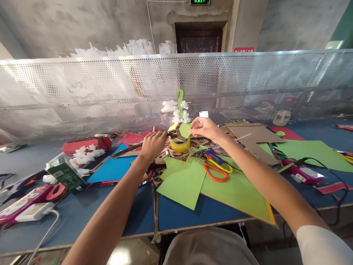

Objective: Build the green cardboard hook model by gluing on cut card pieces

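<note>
Both hands are closed on a cardboard frame at the far middle of the table, the left hand gripping its left end, the right hand pinching its top, above a yellow tape roll and near scissors

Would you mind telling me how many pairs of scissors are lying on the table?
1: the orange and yellow scissors lie on the green paper sheet, below the right hand. Others may be hidden under the paper scraps.
</note>
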{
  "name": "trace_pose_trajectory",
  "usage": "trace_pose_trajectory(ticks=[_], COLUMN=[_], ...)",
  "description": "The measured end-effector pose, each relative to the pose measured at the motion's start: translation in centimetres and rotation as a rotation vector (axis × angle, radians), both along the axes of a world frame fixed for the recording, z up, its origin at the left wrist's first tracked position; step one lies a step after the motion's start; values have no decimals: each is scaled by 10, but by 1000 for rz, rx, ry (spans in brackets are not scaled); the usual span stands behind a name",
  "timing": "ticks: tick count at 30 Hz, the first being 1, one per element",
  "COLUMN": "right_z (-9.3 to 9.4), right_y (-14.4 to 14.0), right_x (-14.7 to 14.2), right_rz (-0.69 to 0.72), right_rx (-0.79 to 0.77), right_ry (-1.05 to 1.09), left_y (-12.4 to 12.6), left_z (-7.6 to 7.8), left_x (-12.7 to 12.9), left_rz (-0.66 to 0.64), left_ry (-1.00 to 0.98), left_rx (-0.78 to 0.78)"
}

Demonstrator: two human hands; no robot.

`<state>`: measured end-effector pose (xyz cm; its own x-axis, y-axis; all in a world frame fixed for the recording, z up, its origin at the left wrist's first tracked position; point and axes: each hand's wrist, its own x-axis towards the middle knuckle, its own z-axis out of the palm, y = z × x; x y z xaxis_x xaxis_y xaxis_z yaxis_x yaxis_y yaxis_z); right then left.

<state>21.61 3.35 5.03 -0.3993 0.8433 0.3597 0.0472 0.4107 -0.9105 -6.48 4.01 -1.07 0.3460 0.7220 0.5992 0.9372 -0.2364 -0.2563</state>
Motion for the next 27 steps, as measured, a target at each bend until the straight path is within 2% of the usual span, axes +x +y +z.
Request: trace_pose_trajectory(ticks=[11,16,20,22,27], right_z=[-11,-7,-2,-3,-7], right_y=[10,7,6,5,3], right_x=[-10,-5,3,4,-5], right_rz=[-119,-217,-275,-259,-61], right_rx=[91,210,308,355,397], right_ry=[-129,-277,-224,-188,-231], left_y=[-4,-5,-1,1,4], left_z=[4,5,3,2,-2], left_x=[4,4,2,2,1], left_rz=[-16,-27,-74,-114,-203], left_ry=[3,8,18,22,41], left_rx=[-6,11,93,136,200])
